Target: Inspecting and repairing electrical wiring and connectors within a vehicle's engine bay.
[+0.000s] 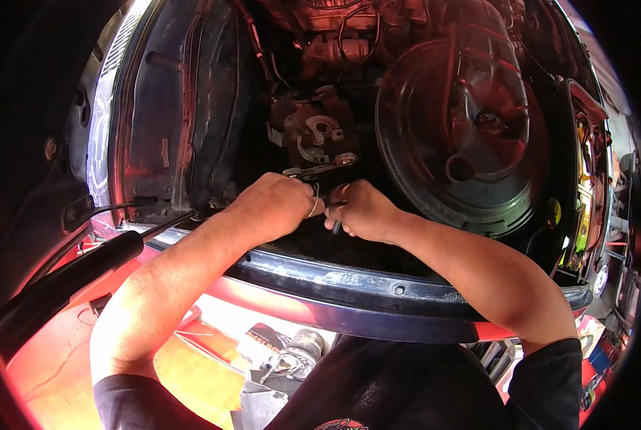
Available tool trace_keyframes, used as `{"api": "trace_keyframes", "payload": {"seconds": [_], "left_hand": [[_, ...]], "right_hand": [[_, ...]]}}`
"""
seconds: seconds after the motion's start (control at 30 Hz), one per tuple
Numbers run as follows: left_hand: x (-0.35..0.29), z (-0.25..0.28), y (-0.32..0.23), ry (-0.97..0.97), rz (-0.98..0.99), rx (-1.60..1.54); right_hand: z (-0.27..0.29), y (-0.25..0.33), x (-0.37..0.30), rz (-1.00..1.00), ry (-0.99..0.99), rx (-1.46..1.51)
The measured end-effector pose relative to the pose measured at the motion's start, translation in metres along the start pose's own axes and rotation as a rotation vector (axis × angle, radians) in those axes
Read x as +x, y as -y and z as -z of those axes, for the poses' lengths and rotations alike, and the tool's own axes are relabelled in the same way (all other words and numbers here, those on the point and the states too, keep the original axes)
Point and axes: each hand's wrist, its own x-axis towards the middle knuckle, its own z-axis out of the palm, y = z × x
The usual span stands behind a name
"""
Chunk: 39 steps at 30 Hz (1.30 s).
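I lean over the front edge of a car's engine bay [378, 283]. My left hand [277, 204] is closed on a metal wrench [324, 168] whose ring end points up and right toward a grimy engine bracket [313, 132]. My right hand [360, 211] sits right beside the left, fingers curled around a small dark part or tool that is mostly hidden. The two hands nearly touch, low in the dark gap in front of the bracket.
A big round black air-cleaner housing [456, 136] fills the bay's right side. The inner fender wall [184, 115] stands at left. A black hose or prop rod [70, 276] crosses the red fender at lower left. Loose parts [285, 355] lie below the bumper.
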Motion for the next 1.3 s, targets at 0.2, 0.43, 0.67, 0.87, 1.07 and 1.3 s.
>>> {"api": "trace_keyframes", "payload": {"seconds": [0.2, 0.43, 0.67, 0.87, 1.07, 1.3], "left_hand": [[0.0, -0.006, -0.003, -0.13, -0.166, 0.134], [0.01, 0.002, -0.007, -0.187, -0.274, 0.166], [0.013, -0.015, -0.004, -0.085, 0.071, -0.299], [0.011, -0.014, -0.005, -0.039, 0.21, -0.57], [0.018, -0.024, 0.0, -0.05, 0.148, -0.449], [0.017, -0.033, 0.005, -0.019, 0.161, -0.506]], "right_hand": [[0.005, 0.001, 0.0, -0.061, 0.074, 0.116], [0.012, 0.0, -0.004, -0.097, 0.077, 0.104], [0.008, -0.006, -0.002, -0.012, 0.106, 0.063], [0.01, -0.008, -0.003, 0.055, 0.121, 0.004], [0.006, -0.015, 0.0, 0.167, 0.042, -0.069], [0.003, -0.014, 0.003, 0.091, 0.003, -0.002]]}}
